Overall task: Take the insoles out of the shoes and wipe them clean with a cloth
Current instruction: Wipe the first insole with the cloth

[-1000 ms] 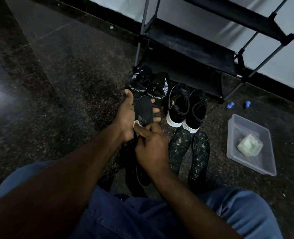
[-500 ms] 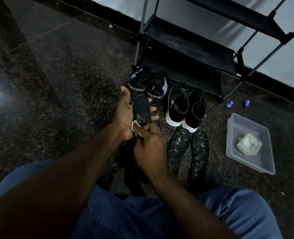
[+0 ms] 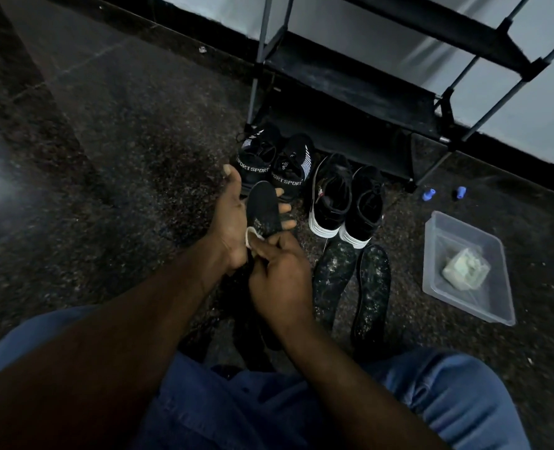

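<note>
My left hand holds a dark insole upright from behind, fingertips showing past its right edge. My right hand pinches a small white cloth against the insole's lower part. Two dirty, speckled insoles lie side by side on the floor to the right. Beyond my hands stand a pair of black "SPORT" shoes and a pair of black shoes with white soles. Another dark insole or shoe lies below my hands, mostly hidden.
A clear plastic tub with a pale crumpled cloth inside sits on the dark speckled floor at right. Two small blue caps lie behind it. A black shoe rack stands against the wall. My jeans-clad legs fill the bottom.
My hands with the insole have shifted slightly. The right hand keeps the cloth at the insole's lower part. Nothing else has moved.
</note>
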The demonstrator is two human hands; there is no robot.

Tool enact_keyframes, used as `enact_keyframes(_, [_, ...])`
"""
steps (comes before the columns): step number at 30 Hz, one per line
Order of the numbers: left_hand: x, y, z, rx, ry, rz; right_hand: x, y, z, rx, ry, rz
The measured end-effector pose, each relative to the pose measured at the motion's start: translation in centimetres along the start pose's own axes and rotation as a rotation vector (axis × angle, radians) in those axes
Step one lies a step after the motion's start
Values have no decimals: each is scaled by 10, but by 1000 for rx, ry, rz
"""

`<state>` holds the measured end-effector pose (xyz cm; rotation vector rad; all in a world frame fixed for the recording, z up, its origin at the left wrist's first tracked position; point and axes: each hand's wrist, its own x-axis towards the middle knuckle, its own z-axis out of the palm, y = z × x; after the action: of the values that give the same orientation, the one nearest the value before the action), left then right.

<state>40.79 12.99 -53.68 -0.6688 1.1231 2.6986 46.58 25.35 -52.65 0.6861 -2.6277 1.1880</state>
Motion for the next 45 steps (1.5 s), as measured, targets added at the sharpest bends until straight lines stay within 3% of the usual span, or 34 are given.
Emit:
enact_keyframes(9, [-3, 6, -3, 0, -3, 23, 5, -2, 4, -4, 0, -42])
enact_keyframes(13, [-3, 6, -4, 23, -14, 32, -9, 7, -4, -17, -100, -40])
enact_keyframes(16, [-3, 3, 1, 48, 7, 71, 5, 16, -19, 28, -161, 46])
enact_keyframes(22, [-7, 4, 3, 32, -53, 37, 49, 31, -50, 154, -50, 298])
enact_keyframes(27, [-12, 1, 8, 57, -205, -50, 73, 28, -46, 66, -27, 186])
enact_keyframes(34, [-5, -2, 0, 174, -63, 80, 67, 17, -16, -101, -72, -54])
enact_keyframes(37, [-1, -1, -3, 160, -51, 70, 61, 20, -15, -249, -121, -251])
enact_keyframes(39, [0, -1, -2, 112, -99, 24, 65, 31, -21, -335, -64, -335])
enact_keyframes(42, [-2, 0, 1, 32, -192, -35, 70, 48, -31, -410, 33, -322])
enact_keyframes(45, [-5, -1, 4, 43, -208, -31, 64, 50, -33, -415, -13, -322])
